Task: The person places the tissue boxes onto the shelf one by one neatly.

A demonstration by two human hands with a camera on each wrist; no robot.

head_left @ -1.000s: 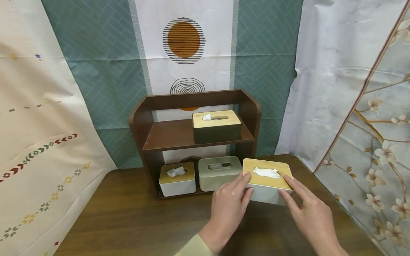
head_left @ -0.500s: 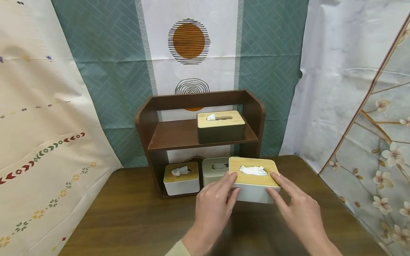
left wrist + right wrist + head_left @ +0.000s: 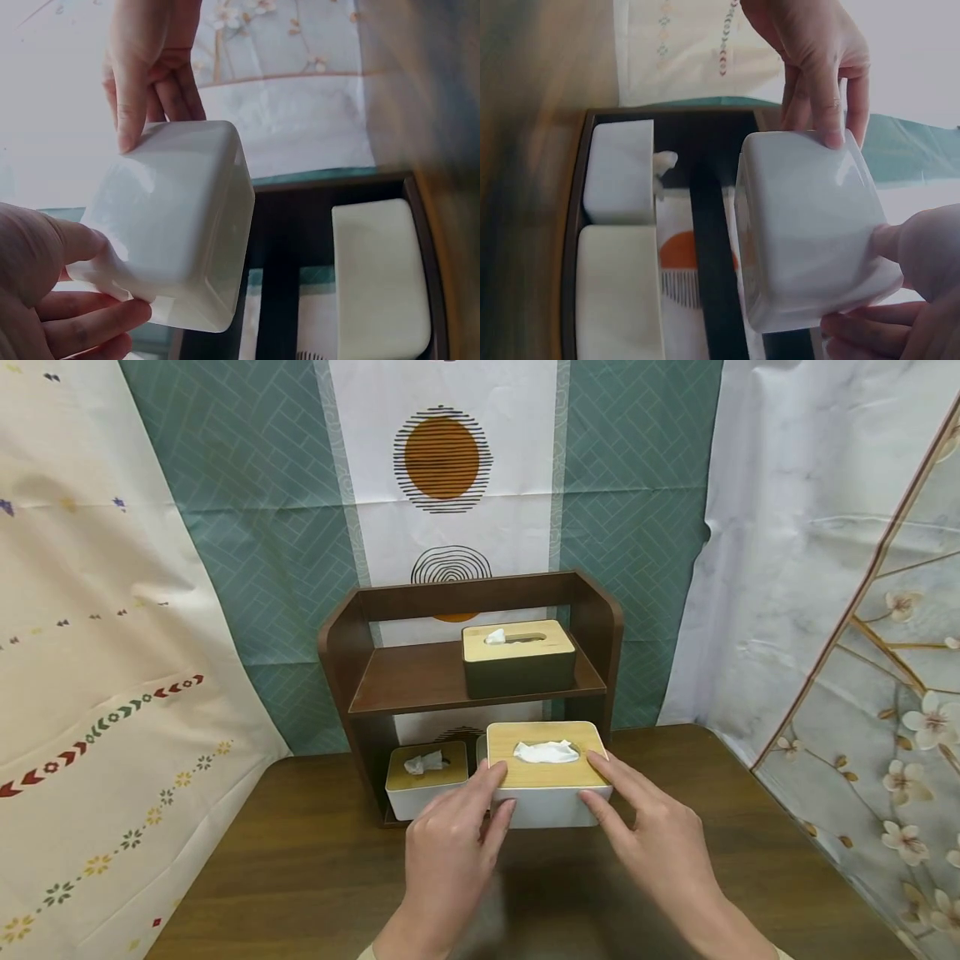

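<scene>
Both my hands hold a white tissue box (image 3: 555, 806) with a light wooden lid, a white tissue showing in its slot. It is lifted above the table in front of the shelf's lower level. My left hand (image 3: 453, 852) grips its left end, thumb on the side and fingers at the lid's edge. At the right end, my right hand (image 3: 660, 839) pinches it in the same way. Behind it, a pale grey-green tissue box (image 3: 619, 292) is almost wholly hidden in the head view. Beside that stands a smaller white tissue box (image 3: 426, 793) with a wooden lid.
A dark brown two-level shelf (image 3: 405, 681) stands on the wooden table (image 3: 262, 852). On its upper level, at the right, sits a dark green tissue box (image 3: 519, 675) with a wooden lid. Patterned cloths (image 3: 637, 543) hang behind and at both sides.
Both hands have carried the white tissue box leftward, from the right of the shelf to in front of its lower level. It now covers most of the grey-green box.
</scene>
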